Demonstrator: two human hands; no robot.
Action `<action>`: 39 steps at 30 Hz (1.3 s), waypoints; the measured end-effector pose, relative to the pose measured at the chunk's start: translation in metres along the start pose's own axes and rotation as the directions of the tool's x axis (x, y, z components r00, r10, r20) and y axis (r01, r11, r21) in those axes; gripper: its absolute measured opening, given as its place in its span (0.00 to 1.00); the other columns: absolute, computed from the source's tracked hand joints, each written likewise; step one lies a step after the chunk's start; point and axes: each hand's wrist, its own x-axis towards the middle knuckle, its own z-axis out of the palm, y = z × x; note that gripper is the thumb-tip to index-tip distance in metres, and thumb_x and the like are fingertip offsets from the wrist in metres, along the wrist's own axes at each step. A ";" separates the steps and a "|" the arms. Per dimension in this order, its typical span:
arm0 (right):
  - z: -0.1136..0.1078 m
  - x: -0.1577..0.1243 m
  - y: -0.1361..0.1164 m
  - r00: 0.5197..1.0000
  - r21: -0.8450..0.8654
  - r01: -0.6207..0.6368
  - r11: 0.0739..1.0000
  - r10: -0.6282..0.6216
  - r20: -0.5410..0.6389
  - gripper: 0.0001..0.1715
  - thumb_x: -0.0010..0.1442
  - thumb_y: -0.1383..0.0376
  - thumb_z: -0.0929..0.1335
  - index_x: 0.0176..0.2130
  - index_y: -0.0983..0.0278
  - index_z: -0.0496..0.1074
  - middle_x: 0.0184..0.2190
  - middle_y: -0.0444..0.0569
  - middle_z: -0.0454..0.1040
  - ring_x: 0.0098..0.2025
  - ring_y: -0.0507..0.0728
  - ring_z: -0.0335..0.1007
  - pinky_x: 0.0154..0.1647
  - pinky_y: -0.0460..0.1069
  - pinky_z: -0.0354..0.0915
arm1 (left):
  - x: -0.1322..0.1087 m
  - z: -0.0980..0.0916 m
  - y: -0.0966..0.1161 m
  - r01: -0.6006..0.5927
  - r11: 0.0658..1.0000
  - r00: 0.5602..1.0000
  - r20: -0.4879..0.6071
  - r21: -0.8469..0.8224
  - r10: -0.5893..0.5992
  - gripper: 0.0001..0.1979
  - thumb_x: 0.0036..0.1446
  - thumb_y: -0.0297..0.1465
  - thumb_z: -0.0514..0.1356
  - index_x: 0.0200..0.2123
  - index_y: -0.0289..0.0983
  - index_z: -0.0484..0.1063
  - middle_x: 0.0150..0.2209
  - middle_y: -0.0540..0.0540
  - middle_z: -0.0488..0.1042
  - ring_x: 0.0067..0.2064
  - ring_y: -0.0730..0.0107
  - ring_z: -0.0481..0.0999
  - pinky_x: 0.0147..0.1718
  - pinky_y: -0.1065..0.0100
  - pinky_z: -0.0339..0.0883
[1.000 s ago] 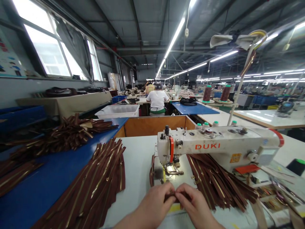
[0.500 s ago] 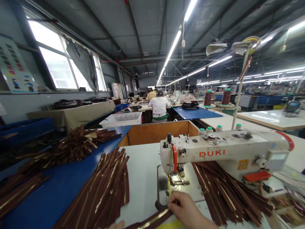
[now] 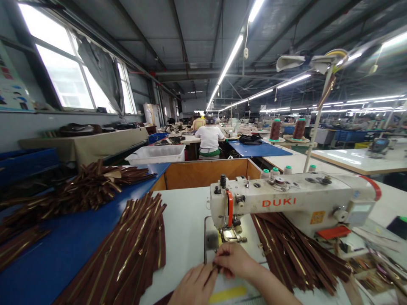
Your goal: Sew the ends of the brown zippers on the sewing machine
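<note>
My left hand [image 3: 193, 286] and my right hand [image 3: 233, 259] meet on the white table just in front of the presser foot [image 3: 231, 236] of a white DUKI sewing machine [image 3: 292, 201]. Both pinch a thin brown zipper strip [image 3: 213, 267] that runs down and left between them. The fingers of each hand are closed on it. A fanned stack of brown zipper strips with gold teeth [image 3: 129, 250] lies left of my hands. Another such stack [image 3: 295, 250] lies under the machine arm on the right.
A blue side table [image 3: 63, 250] on the left carries a loose heap of brown strips [image 3: 76, 190]. A wooden bin [image 3: 203, 171] stands behind the machine. A thread stand [image 3: 313, 127] rises at the right. A person in a white shirt [image 3: 209, 140] sits further back.
My left hand has come back up into view and taken hold of the strip. My right hand has moved up towards the presser foot, and the strip has shifted with it.
</note>
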 end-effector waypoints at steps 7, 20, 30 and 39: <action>-0.012 -0.003 0.001 1.000 -0.047 0.026 0.999 -0.026 -0.010 0.12 0.58 0.72 0.61 0.25 0.64 0.67 0.14 0.37 0.64 0.13 0.47 0.56 0.16 0.42 0.53 | 0.033 -0.008 0.011 0.140 0.952 0.990 0.060 -0.271 -0.129 0.16 0.58 0.16 0.50 0.45 0.35 0.69 0.39 0.45 0.74 0.40 0.65 0.74 0.42 0.64 0.71; -0.034 -0.030 0.028 0.779 -0.469 0.521 0.713 -0.622 -0.081 0.15 0.50 0.78 0.68 0.34 0.61 0.76 0.32 0.46 0.73 0.40 0.55 0.68 0.45 0.49 0.63 | 0.039 -0.009 0.012 0.255 0.800 0.953 0.000 -0.543 -0.303 0.11 0.62 0.23 0.51 0.39 0.37 0.73 0.35 0.47 0.73 0.39 0.66 0.72 0.40 0.64 0.71; -0.036 -0.023 0.025 0.796 -0.501 0.489 0.714 -0.600 -0.078 0.07 0.55 0.74 0.70 0.30 0.63 0.76 0.30 0.45 0.73 0.37 0.53 0.68 0.41 0.47 0.62 | 0.039 -0.015 0.012 0.272 0.743 0.944 0.019 -0.611 -0.330 0.12 0.63 0.25 0.50 0.37 0.36 0.73 0.35 0.46 0.73 0.39 0.67 0.72 0.40 0.63 0.71; -0.037 -0.020 0.020 0.827 -0.578 0.430 0.693 -0.559 -0.056 0.07 0.56 0.74 0.69 0.28 0.65 0.74 0.28 0.45 0.72 0.36 0.53 0.66 0.40 0.47 0.59 | 0.036 -0.013 0.010 0.251 0.756 0.953 0.017 -0.604 -0.303 0.13 0.62 0.22 0.50 0.42 0.36 0.72 0.37 0.46 0.74 0.40 0.66 0.72 0.42 0.63 0.71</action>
